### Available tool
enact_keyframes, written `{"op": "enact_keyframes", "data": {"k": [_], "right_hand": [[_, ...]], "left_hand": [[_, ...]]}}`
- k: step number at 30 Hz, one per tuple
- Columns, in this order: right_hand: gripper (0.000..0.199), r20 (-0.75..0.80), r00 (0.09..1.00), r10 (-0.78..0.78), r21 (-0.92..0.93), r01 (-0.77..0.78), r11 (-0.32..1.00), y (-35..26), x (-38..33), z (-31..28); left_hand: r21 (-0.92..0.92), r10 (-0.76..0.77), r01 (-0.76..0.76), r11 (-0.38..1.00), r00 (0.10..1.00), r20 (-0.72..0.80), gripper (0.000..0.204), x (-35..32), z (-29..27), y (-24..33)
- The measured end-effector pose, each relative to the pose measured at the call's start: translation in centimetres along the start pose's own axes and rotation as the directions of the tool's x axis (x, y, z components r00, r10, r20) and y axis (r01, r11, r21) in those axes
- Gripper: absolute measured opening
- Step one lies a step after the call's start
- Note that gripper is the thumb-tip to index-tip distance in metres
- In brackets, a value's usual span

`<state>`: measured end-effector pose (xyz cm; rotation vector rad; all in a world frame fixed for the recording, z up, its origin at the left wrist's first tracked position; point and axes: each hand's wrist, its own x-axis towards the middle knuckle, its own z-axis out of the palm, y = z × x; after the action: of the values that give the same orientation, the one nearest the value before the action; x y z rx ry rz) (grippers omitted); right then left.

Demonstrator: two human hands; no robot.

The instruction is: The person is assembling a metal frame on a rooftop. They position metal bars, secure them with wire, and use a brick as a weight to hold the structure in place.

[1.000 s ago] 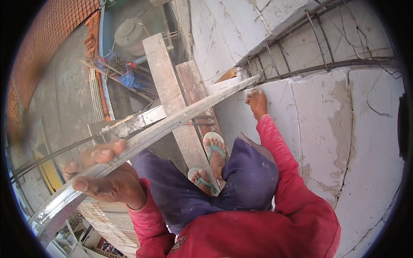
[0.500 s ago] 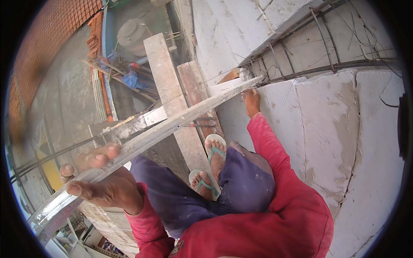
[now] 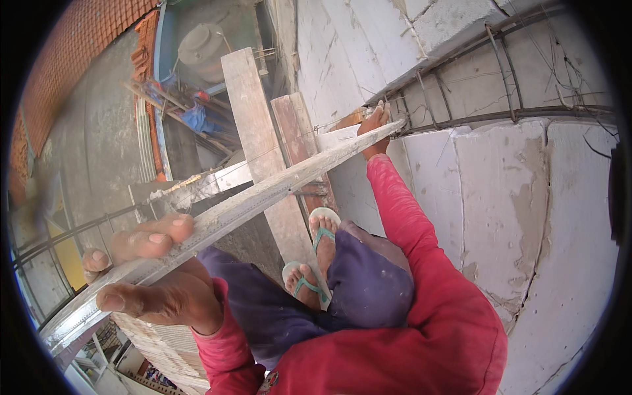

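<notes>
Right hand [image 3: 374, 125] moved up the wall, one straightedge [image 3: 263, 197] — both hands' fingers gripping it, left hand [image 3: 155, 280] nearest.

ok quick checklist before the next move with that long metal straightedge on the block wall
1. Left hand has hold of the near end of the straightedge: ok, fingers curl over it and the thumb sits under.
2. Right hand steadies the far end: ok, it rests on the end by the rebar.
3. Straightedge flat against the block wall: cannot tell, the view looks along it.
4. Footing: ok, both sandalled feet are on the wooden plank.
5. Plank firmly supported: cannot tell, its ends are hidden.
6. Drop below: not ok, open ground with debris lies far beneath.
</notes>
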<state>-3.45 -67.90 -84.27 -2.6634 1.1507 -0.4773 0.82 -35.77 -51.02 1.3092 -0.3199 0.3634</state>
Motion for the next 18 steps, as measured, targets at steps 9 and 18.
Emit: {"op": "enact_keyframes", "data": {"k": [9,18], "right_hand": [[0.048,0.037,0.918,0.395,-0.041,-0.393,0.919,2.3,4.2,5.5],[0.031,0.017,0.607,0.794,0.174,-0.784,0.596,0.4,7.6,4.9]], "left_hand": [[0.006,0.044,-0.044,0.999,0.998,0.05,0.042,0.7,1.2,0.5],[0.032,0.069,-0.071,0.997,0.996,0.063,0.042,0.9,1.9,0.8]]}}
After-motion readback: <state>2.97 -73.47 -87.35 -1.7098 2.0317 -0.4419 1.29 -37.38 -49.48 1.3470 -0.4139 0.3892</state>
